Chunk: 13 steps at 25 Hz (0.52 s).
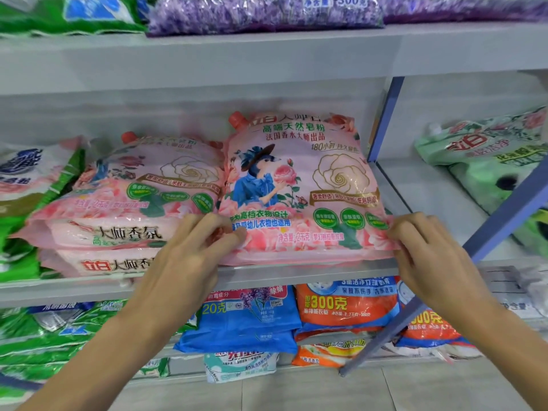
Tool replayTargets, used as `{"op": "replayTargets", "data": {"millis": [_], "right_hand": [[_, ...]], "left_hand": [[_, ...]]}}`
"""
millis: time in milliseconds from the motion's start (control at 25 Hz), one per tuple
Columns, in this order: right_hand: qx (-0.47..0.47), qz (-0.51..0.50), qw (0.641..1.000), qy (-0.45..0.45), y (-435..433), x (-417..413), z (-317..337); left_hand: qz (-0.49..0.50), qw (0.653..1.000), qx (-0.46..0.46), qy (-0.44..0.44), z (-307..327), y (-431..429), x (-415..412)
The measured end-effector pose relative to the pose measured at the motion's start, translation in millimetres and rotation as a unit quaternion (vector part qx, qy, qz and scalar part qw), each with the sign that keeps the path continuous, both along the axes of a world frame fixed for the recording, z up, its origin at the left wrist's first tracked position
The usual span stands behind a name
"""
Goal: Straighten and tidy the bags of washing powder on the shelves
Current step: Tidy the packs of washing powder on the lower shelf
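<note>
A pink bag of washing powder (302, 185) with a rose print and a red cap lies flat on the middle shelf (296, 272), its bottom edge at the shelf front. My left hand (189, 253) pinches its bottom left corner. The bottom right corner is pinched by my right hand (427, 250). Just left of it sits a stack of matching pink bags (124, 203), the top one tilted back.
Green and white bags (32, 185) fill the left of the middle shelf. A blue upright (382, 120) divides off the right bay with pale green bags (489, 149). Blue (246, 318) and orange bags (347, 307) lie on the lower shelf, purple bags (261, 13) above.
</note>
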State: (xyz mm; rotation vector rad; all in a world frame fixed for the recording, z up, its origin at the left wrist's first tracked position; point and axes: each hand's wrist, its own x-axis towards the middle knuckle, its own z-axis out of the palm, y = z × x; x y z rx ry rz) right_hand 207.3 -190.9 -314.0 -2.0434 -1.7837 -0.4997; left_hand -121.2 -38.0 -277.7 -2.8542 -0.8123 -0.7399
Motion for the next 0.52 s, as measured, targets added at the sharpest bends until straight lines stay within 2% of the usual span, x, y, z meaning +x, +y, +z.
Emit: {"op": "replayTargets", "data": {"millis": [80, 120, 200, 280, 440, 520], "right_hand": [[-0.016, 0.008, 0.998, 0.059, -3.7, -3.5, 8.9], [-0.030, 0.027, 0.992, 0.120, -6.3, -5.4, 16.8], [-0.076, 0.054, 0.959, 0.268, -4.7, -14.5, 38.7], [-0.113, 0.060, 0.927, 0.353, 11.7, -24.2, 52.3], [-0.177, -0.001, 0.941, 0.288, 54.7, -41.3, 53.1], [-0.201, -0.013, 0.948, 0.246, 62.3, -42.6, 48.4]], "left_hand": [[0.007, 0.999, -0.041, -0.010, -1.5, -5.6, 5.1], [-0.001, 0.997, -0.071, -0.018, 1.8, -7.2, 4.9], [-0.013, 0.981, -0.186, -0.045, 18.0, -10.6, 10.3], [0.010, 0.961, -0.272, -0.049, 32.4, -6.2, 26.0], [0.081, 0.953, -0.277, 0.092, 33.2, 17.8, 69.9], [0.089, 0.951, -0.271, 0.119, 28.0, 24.3, 76.2]]}}
